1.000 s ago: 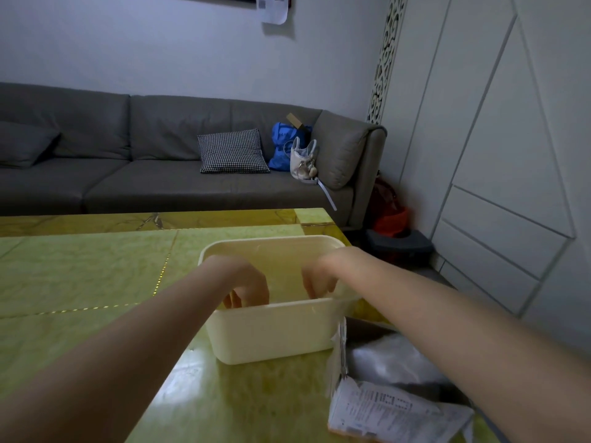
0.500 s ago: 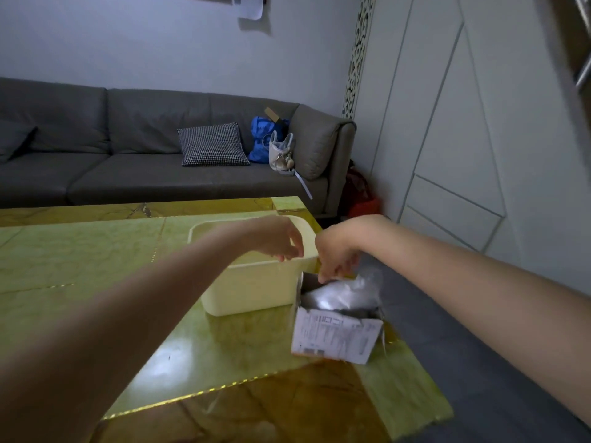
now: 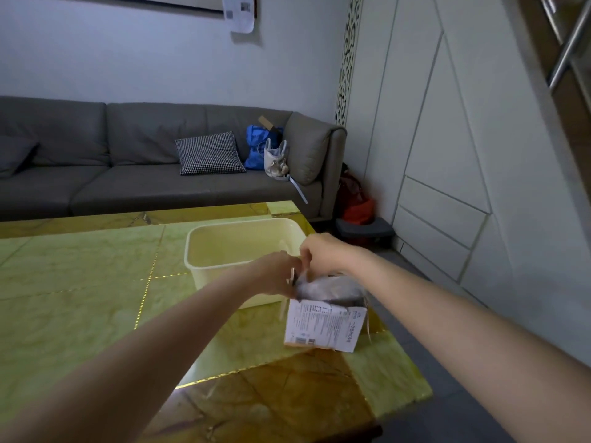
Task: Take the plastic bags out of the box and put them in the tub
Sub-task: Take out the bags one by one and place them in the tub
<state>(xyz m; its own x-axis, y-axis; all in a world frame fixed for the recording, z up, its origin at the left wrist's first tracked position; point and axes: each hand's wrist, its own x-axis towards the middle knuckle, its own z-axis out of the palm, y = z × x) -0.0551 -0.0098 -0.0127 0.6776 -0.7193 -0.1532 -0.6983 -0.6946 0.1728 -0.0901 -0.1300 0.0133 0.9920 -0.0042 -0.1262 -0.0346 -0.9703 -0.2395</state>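
Reaching over the near right part of the table (image 3: 80,302), both hands meet at the open top of the box (image 3: 324,324). The left hand (image 3: 276,273) comes in from the near left, its fingers curled at the box's left top edge, where they seem to grip the flap or the plastic; motion blur keeps me from telling which. The right hand (image 3: 323,254) comes in from the right, fingers bent downward and pinching the crumpled plastic bags (image 3: 326,287) that bulge out of the box's opening. The two hands are just beside each other, almost touching.

The box stands on the table near its right edge, with a white printed label covering the side that faces the camera. The bags are pale, translucent and mostly inside the box, only their tops showing. The tub (image 3: 224,266), a cream plastic rectangle, sits on the table just to the far left of the box, its near right corner hidden behind the left hand. How much lies inside the tub I cannot tell.

Beyond the table, a grey sofa (image 3: 128,174) runs along the far wall, carrying a checked cushion (image 3: 208,153), a blue bag (image 3: 256,145) and a small pale handbag (image 3: 276,158). White panelled cabinets (image 3: 447,155) fill the right side.
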